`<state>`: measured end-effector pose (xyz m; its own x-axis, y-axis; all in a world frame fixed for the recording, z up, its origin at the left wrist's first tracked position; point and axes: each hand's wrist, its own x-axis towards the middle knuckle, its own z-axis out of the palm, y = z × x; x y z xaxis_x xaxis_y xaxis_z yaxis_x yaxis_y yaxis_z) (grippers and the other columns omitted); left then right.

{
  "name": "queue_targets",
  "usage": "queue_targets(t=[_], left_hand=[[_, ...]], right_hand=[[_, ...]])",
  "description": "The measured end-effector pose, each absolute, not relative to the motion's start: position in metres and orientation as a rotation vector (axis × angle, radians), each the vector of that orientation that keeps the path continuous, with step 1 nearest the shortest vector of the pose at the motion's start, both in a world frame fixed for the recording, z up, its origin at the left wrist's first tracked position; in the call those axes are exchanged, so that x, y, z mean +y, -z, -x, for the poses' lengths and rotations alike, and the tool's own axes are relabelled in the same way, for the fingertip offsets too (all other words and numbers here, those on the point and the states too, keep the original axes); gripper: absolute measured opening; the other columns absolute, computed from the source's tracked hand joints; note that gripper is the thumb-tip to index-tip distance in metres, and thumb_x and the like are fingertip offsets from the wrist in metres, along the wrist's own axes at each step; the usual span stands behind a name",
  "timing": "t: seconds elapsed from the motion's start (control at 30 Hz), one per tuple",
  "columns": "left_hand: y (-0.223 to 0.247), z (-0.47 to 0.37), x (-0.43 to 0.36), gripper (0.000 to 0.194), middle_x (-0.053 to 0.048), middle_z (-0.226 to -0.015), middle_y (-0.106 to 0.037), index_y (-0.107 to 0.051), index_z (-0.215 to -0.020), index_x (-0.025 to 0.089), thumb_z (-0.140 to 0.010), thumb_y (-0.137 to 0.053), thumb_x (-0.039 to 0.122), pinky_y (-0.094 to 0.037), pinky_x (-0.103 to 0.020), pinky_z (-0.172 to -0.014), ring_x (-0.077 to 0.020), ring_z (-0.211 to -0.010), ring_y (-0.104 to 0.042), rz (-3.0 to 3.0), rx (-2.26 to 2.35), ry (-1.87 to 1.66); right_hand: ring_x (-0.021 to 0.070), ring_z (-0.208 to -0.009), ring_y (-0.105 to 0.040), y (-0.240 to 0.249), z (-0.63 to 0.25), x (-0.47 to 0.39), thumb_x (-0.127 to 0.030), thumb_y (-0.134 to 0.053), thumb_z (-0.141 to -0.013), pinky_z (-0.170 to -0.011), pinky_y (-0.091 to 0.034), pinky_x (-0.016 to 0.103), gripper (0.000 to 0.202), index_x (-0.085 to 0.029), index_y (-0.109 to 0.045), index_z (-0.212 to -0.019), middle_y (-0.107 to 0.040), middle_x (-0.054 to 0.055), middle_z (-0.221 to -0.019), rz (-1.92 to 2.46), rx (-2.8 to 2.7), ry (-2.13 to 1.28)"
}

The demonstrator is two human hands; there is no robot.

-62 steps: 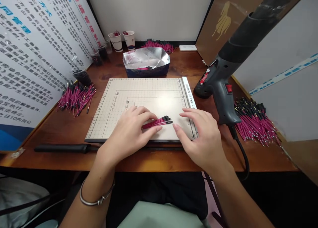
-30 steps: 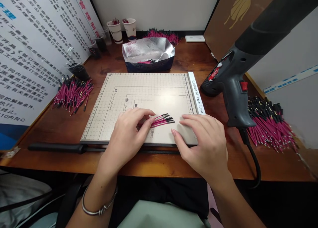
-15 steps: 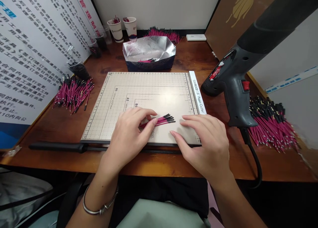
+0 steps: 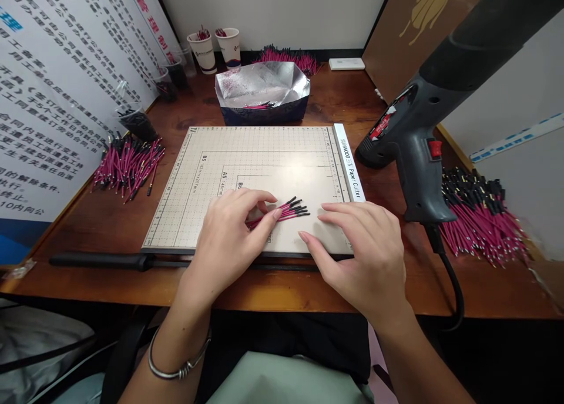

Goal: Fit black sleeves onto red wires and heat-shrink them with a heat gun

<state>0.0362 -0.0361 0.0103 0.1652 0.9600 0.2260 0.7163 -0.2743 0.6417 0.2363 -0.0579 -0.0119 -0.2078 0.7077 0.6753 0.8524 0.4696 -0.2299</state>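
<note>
On the cutter board [image 4: 264,138], a bundle of pink wires [image 4: 291,211] is pinched by the left hand [image 4: 235,228]; the right hand [image 4: 359,239] is held spread, unladen, beside the black tips. The board is flanked by a foil-lined box [image 4: 267,113] at twelve o'clock, a wire heap [image 4: 126,164] at nine and a heat gun [image 4: 418,178] at three, by which another heap [image 4: 482,222] is partly screened. The bundle's rear ends are hidden by the left hand; the gun's top is cut off.

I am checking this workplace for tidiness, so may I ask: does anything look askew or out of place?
Mildly, yes. The wire bundle at the left hand looks askew: its black tips fan out unevenly. The left wire pile on the table is jumbled, its pieces pointing several ways.
</note>
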Motion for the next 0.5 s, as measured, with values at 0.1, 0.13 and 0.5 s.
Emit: queue_targets(t=[0.1,0.13,0.5], left_hand=[[-0.009,-0.037,-0.036,0.011,-0.001,-0.087,-0.073,-0.071,-0.1,0.021,-0.095,-0.067,0.03,-0.046,-0.033,-0.071,-0.017,-0.079,-0.063,-2.054,1.58,-0.868],[-0.009,-0.037,-0.036,0.011,-0.001,-0.087,-0.073,-0.072,-0.099,0.021,-0.096,-0.066,0.029,-0.045,-0.033,-0.071,-0.0167,-0.078,-0.062,-2.058,1.583,-0.867],[-0.044,-0.035,-0.032,0.019,-0.006,-0.088,-0.071,-0.069,-0.091,0.019,-0.093,-0.064,0.037,-0.045,-0.038,-0.07,-0.0253,-0.082,-0.065,-2.557,1.557,-0.228]], right_hand=[[0.0243,-0.094,-0.072,0.012,-0.236,-0.058,-0.031,-0.075,-0.084,-0.091,-0.051,0.042,0.018,-0.022,-0.062,-0.094,-0.079,0.004,-0.098,1.295,-1.977,0.245],[0.0241,-0.094,-0.072,0.012,-0.236,-0.058,-0.03,-0.075,-0.084,-0.092,-0.051,0.042,0.018,-0.022,-0.062,-0.094,-0.079,0.004,-0.098,1.295,-1.977,0.247],[0.023,-0.093,-0.071,0.011,-0.235,-0.058,-0.029,-0.073,-0.086,-0.09,-0.05,0.041,0.014,-0.021,-0.063,-0.093,-0.079,0.004,-0.097,1.302,-1.946,0.253]])
